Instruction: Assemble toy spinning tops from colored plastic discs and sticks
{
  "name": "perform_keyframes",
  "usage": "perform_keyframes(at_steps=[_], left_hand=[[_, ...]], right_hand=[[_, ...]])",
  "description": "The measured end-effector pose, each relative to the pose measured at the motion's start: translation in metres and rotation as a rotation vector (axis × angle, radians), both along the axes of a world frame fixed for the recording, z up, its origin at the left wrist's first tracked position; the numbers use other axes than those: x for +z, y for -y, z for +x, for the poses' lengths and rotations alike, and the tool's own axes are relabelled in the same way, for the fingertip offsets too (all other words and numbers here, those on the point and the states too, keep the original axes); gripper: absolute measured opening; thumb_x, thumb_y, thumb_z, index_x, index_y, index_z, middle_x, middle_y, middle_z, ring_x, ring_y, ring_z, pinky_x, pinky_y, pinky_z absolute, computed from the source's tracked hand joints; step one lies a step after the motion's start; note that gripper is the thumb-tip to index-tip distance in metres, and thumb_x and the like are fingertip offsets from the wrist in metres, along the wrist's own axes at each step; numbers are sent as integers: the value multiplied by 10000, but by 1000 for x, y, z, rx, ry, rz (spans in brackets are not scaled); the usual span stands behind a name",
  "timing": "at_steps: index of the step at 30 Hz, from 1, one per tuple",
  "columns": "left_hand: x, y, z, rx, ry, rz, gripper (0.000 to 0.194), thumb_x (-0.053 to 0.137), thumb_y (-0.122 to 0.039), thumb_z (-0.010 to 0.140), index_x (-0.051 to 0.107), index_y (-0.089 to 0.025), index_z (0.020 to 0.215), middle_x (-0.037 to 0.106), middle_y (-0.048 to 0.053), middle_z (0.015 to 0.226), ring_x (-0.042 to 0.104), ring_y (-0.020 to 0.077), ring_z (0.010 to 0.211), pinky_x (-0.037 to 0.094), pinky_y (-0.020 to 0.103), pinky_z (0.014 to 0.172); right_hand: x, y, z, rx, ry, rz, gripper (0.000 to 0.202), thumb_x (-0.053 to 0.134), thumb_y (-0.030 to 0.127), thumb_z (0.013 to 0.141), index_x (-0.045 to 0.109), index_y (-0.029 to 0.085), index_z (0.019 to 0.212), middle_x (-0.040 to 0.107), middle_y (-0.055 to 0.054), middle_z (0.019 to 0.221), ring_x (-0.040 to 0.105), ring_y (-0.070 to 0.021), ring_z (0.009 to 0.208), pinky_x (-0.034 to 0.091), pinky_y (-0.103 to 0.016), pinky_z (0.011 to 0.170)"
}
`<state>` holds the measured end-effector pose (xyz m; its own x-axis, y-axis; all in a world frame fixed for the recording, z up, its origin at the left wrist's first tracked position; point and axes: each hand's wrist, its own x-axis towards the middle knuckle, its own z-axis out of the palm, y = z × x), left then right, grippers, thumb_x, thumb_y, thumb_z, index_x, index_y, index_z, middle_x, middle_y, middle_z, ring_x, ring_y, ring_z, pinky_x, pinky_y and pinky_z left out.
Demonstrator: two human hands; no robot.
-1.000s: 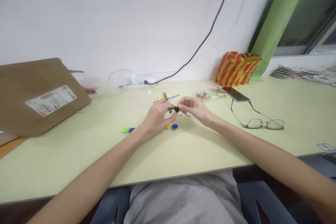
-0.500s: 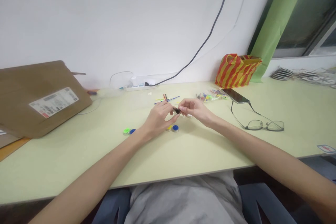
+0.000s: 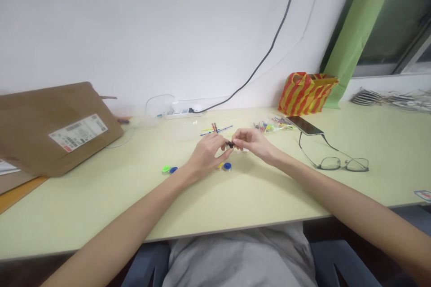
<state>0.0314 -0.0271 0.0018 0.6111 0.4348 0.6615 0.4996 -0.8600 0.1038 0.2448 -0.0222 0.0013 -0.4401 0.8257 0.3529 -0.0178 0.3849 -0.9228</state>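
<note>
Both hands meet over the middle of the pale green table [image 3: 269,202]. A small black piece [image 3: 230,144] is pinched between the fingertips of my left hand [image 3: 209,152] and my right hand [image 3: 252,142]. Just below the fingers lie a blue round piece [image 3: 227,166] and a yellow one [image 3: 220,167], partly behind my left thumb. Left of my left wrist are a green round piece [image 3: 166,169] and a blue round piece [image 3: 173,170]. Thin coloured sticks [image 3: 217,130] lie behind my left hand.
Behind my right hand is a clear bag of coloured parts [image 3: 272,124]. A phone [image 3: 305,125], glasses [image 3: 343,163] and a striped bag [image 3: 307,93] are to the right. A brown package [image 3: 57,128] stands left; a power strip [image 3: 180,113] lies by the wall.
The camera view has shifted slightly, so everything sits a little lower and further right. The fingers have moved a little around the black piece, which both hands still hold.
</note>
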Motion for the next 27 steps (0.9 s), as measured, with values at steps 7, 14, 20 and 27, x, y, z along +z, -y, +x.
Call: perform_keyframes(at_steps=[7, 14, 20, 27], left_hand=[[0, 4, 1, 5, -4, 28, 145, 545, -296, 989, 598, -191, 905, 629, 25, 799, 550, 189, 800, 427, 355, 821], [-1, 7, 4, -5, 3, -56, 156, 545, -300, 991, 599, -193, 890, 624, 16, 794, 549, 185, 805, 430, 348, 819], [16, 14, 9, 80, 64, -117, 145, 659, -325, 926, 605, -198, 881, 628, 5, 802, 588, 194, 833, 453, 345, 820], [87, 91, 19, 152, -516, 82, 186, 621, -352, 965, 658, -195, 1058, 708, 58, 962, 640, 248, 903, 470, 399, 829]], right_hand=[[3, 1, -1, 12, 5, 103, 357, 751, 485, 830, 595, 164, 816, 584, 0, 723, 555, -124, 652, 458, -265, 634], [-2, 10, -9, -77, 85, 171, 358, 625, 516, 911, 497, 199, 801, 545, 9, 743, 576, -135, 611, 503, -280, 572], [24, 24, -7, -69, 176, 417, 239, 567, 402, 966, 499, 206, 848, 563, -4, 803, 537, -147, 754, 445, -264, 665], [52, 4, 43, -129, 525, 370, 231, 573, 384, 941, 501, 197, 825, 527, 10, 747, 465, -141, 677, 363, -264, 616]])
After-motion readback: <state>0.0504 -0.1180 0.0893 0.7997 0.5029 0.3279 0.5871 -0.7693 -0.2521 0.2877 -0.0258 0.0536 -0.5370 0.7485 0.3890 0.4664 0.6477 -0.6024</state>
